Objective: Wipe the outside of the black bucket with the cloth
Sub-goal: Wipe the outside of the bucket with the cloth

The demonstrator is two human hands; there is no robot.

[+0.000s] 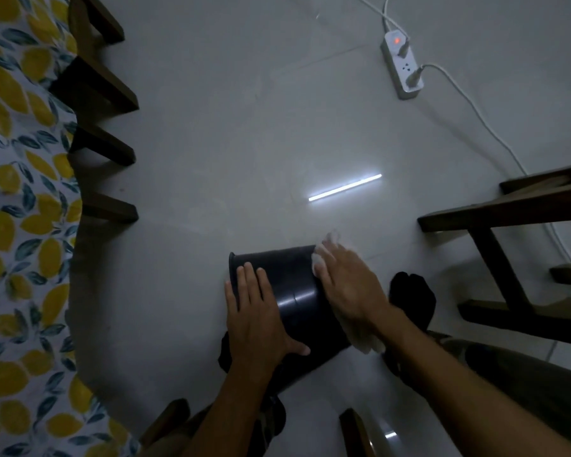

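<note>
The black bucket (294, 291) lies on its side on the pale floor, low in the middle of the view, its rim toward the left. My left hand (259, 311) rests flat on the bucket's left side near the rim, fingers spread. My right hand (346, 285) presses a white cloth (322, 255) against the bucket's right side; the cloth shows beyond the fingertips and again under the wrist. Most of the cloth is hidden beneath the palm.
A table with a lemon-print cloth (17, 209) and dark wooden legs fills the left. A wooden chair frame (508, 239) stands at the right. A white power strip (401, 65) with cables lies far right. My feet in black socks (412, 298) flank the bucket.
</note>
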